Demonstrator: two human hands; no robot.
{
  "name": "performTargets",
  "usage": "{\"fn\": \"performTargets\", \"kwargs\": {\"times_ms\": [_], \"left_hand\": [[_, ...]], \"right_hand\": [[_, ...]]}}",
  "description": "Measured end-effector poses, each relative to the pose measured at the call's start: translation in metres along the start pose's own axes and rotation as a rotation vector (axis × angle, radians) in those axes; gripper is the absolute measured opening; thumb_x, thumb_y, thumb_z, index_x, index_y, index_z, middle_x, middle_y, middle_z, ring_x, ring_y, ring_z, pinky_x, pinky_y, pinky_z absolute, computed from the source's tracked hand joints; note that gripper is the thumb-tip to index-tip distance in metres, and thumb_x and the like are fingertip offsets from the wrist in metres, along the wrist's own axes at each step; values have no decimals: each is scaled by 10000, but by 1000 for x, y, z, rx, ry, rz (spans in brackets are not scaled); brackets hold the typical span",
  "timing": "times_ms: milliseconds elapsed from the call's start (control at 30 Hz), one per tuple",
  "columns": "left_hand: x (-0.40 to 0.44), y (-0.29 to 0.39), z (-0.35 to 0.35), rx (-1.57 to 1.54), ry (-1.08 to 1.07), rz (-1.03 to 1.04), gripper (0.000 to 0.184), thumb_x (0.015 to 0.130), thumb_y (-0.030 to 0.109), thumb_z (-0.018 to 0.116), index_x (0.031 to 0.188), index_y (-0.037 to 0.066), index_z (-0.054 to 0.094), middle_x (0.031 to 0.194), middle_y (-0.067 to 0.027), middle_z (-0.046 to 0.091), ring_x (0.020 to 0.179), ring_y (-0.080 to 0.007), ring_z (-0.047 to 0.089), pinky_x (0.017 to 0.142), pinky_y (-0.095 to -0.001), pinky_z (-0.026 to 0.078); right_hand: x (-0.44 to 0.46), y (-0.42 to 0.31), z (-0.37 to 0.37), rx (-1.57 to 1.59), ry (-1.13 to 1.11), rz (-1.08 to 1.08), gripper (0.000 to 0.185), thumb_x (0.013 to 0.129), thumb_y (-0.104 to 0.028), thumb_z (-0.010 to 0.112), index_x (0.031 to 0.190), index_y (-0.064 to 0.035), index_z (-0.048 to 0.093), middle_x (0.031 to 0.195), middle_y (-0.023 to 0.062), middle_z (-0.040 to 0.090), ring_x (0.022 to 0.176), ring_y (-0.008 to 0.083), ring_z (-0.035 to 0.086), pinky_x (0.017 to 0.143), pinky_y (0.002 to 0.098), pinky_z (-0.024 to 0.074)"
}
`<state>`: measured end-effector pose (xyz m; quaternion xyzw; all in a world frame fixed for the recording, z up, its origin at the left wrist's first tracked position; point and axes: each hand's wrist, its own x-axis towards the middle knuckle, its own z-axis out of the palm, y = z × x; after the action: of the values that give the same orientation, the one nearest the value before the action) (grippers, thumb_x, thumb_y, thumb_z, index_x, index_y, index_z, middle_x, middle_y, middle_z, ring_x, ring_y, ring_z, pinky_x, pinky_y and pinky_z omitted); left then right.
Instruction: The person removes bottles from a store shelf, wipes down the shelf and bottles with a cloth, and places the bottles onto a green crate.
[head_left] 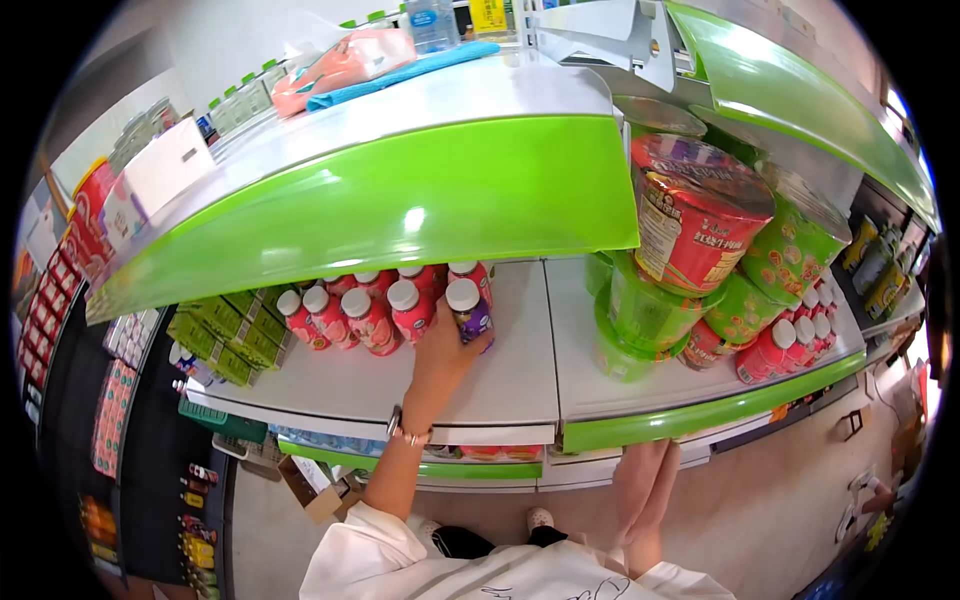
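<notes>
On the upper white shelf (505,375), my left hand (447,348) is closed around a small bottle with a purple label and white cap (473,322). This bottle stands upright at the right front corner of a group of pink bottles with white caps (370,322), close beside them. Lower down, in front of the shelf edge, a long pale pink shape like cloth (645,490) lies at the end of my right forearm (645,558). The fingers of that right hand cannot be made out.
A green shelf panel (400,205) overhangs the bottles. Green boxes (225,335) stand to their left. Stacked instant noodle tubs (700,215) and more pink bottles (768,352) occupy the right section. A blue cloth (400,75) lies on top; an open carton (308,487) sits below.
</notes>
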<state>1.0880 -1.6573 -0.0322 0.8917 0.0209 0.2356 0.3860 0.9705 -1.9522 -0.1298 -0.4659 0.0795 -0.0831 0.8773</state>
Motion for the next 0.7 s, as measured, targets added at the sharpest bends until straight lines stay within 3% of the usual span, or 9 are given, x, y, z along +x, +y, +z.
{"fn": "performTargets", "kwargs": {"times_ms": [133,233,267,300,367,433,533,633,700], "left_hand": [[1,1,0,-93,-96,-34,697,676,251,779,1235,3,444,1020,-186,640,928,-317,627,809,-386,490],[-23,6,-16,-141,-113,-9,705,634,243,817,1211,17,481,1014,-155,652,925,-264,643,829,-353,495],[-37,20,-31,-105,-98,-37,680,643,250,823,1188,5,499,1018,-143,652,936,-224,640,827,-336,495],[-51,17,-44,-152,-215,-137,673,668,280,808,1196,7,492,1057,-170,640,982,-278,633,850,-359,491],[-87,7,-60,-681,-230,-173,702,640,147,839,1234,45,479,1098,-56,600,991,-159,572,906,-320,456],[-116,4,-84,-870,-221,-132,731,629,129,834,1249,49,455,1108,-45,573,1023,-154,550,934,-331,437],[-150,-29,-106,-926,-117,-247,740,622,138,820,1248,33,439,1105,-64,563,1035,-161,541,934,-329,432],[-180,-41,-150,-479,-36,-303,819,554,99,850,1244,23,416,1076,-72,580,994,-150,559,882,-323,471],[-208,-65,-170,-522,15,-343,776,559,197,850,1200,16,452,1070,-89,582,978,-169,563,860,-321,471]], "right_hand": [[1,3,-10,-350,-83,-54,206,872,-79,538,1065,-20,495,982,107,585,849,203,568,717,295,459],[-6,1,-6,-440,-162,114,196,850,-78,542,1035,-29,502,928,124,596,788,213,585,669,309,469],[-15,-21,20,-902,-239,170,216,895,-89,492,1103,-32,499,1000,117,588,799,188,611,674,307,495],[-24,-44,46,-1363,-358,200,247,940,-100,441,1172,-36,495,1073,110,580,810,164,638,678,306,520],[-39,-44,81,-1046,-395,348,265,938,-112,447,1189,-41,491,1103,113,576,852,172,634,725,304,519],[-39,-18,88,-828,-576,347,268,940,-137,448,1184,-36,497,1101,108,578,873,173,623,749,302,506],[-43,24,113,-464,-831,474,278,945,-174,448,1176,-30,507,1099,102,582,904,174,608,786,299,486],[-56,81,161,-185,-956,630,296,949,-210,449,1168,-23,516,1097,96,585,936,174,592,822,296,466],[-73,122,200,-44,-987,716,311,952,-235,449,1163,-19,522,1096,91,587,957,175,582,847,294,452]]}}
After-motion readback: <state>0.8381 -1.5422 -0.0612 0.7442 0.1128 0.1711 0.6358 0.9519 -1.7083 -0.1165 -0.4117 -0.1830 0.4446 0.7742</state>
